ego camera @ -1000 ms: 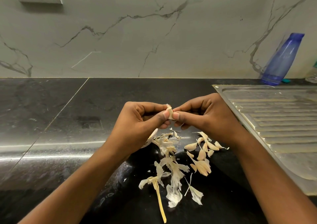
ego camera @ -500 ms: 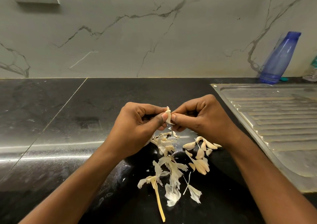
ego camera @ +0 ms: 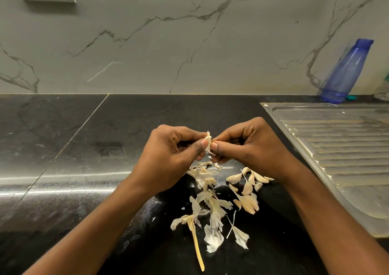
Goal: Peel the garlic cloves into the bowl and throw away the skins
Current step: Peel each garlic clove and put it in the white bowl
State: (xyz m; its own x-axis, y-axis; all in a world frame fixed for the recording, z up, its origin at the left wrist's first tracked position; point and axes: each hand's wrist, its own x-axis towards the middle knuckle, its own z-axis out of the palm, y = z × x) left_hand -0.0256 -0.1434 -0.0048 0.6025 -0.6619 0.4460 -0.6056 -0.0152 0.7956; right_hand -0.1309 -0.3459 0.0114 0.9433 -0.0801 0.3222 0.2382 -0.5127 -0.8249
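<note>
The black countertop (ego camera: 84, 148) carries everything under review. The steel draining board (ego camera: 336, 148) set into it serves as the reference mark. A blue bottle (ego camera: 345, 72) stands at the board's far edge, against the wall. No bowl is in view. Left of the board and raised above the counter, the left hand (ego camera: 168, 159) and right hand (ego camera: 248, 148) meet tip to tip. Both have their fingers curled in, and each pinches the same garlic clove (ego camera: 208, 145) between thumb and forefinger. Left of the board and nearer the person than the hands lies a scatter of papery skins (ego camera: 210, 207) with a dry stalk (ego camera: 196, 245) among them. A small group of loose cloves (ego camera: 248, 203), apparently unpeeled, lies between that scatter and the board, close to it but apart. The held clove stands roughly upright, with a frayed point of skin rising above the thumbs. Assessment: the clove is very light, firm and curved, and is likely to turn slippery once bare. It is best steadied by its flat sides in one hand while the other picks at the frayed tip. The skin appears thin and brittle and is likely to tear into flakes and drift, so it would be better swept together than pinched up piece by piece.
</note>
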